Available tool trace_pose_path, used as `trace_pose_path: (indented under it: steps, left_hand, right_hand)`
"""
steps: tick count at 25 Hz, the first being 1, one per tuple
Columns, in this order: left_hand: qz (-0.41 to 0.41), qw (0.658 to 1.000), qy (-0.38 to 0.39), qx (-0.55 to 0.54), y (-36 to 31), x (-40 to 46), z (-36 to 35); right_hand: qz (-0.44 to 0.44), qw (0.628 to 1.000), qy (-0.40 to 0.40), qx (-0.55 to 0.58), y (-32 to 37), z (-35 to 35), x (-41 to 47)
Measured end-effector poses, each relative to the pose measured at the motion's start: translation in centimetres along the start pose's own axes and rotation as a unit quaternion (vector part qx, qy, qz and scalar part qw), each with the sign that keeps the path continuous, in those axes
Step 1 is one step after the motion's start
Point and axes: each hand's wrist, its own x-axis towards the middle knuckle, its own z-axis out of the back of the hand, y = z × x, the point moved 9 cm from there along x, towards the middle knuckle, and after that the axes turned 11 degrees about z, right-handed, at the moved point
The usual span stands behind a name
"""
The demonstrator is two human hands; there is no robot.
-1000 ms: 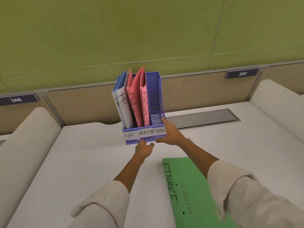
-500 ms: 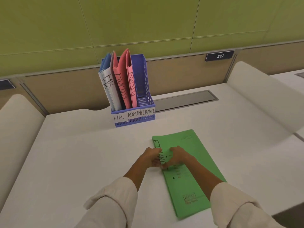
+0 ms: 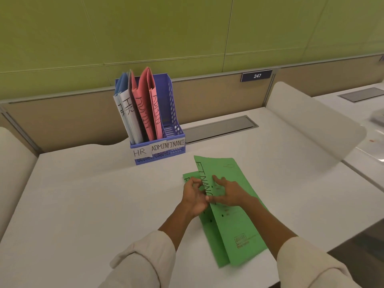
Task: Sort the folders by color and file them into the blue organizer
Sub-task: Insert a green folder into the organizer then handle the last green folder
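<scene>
Where labels read HR, ADMIN, FINANCE on the organizer (image 3: 158,151), its FINANCE slot holds nothing. Top green folder (image 3: 234,206) reads FINANCE; lower folder (image 3: 189,176) mostly hidden, its stamp illegible. Left hand (image 3: 193,196) pinches the top folder's edge; right hand (image 3: 227,193) rests on it, fingers spread.
</scene>
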Motion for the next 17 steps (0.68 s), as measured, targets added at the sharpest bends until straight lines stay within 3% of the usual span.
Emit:
trace_pose_path:
  steps: [3, 10, 17]
  left_hand:
    - [-0.026, 0.998, 0.04, 0.029, -1.7, -0.8, -1.7]
    - [-0.145, 0.978, 0.047, 0.143, -11.9, -5.0, -4.6]
    - [-0.301, 0.902, 0.048, 0.305, -22.4, -11.1, -10.1]
  right_hand:
    - [0.032, 0.999, -0.025, 0.004, 1.9, 2.1, -0.3]
    - [0.156, 0.986, -0.056, -0.03, 11.1, 10.4, 3.3]
    - [0.283, 0.957, -0.059, 0.001, 18.9, 18.5, 8.4]
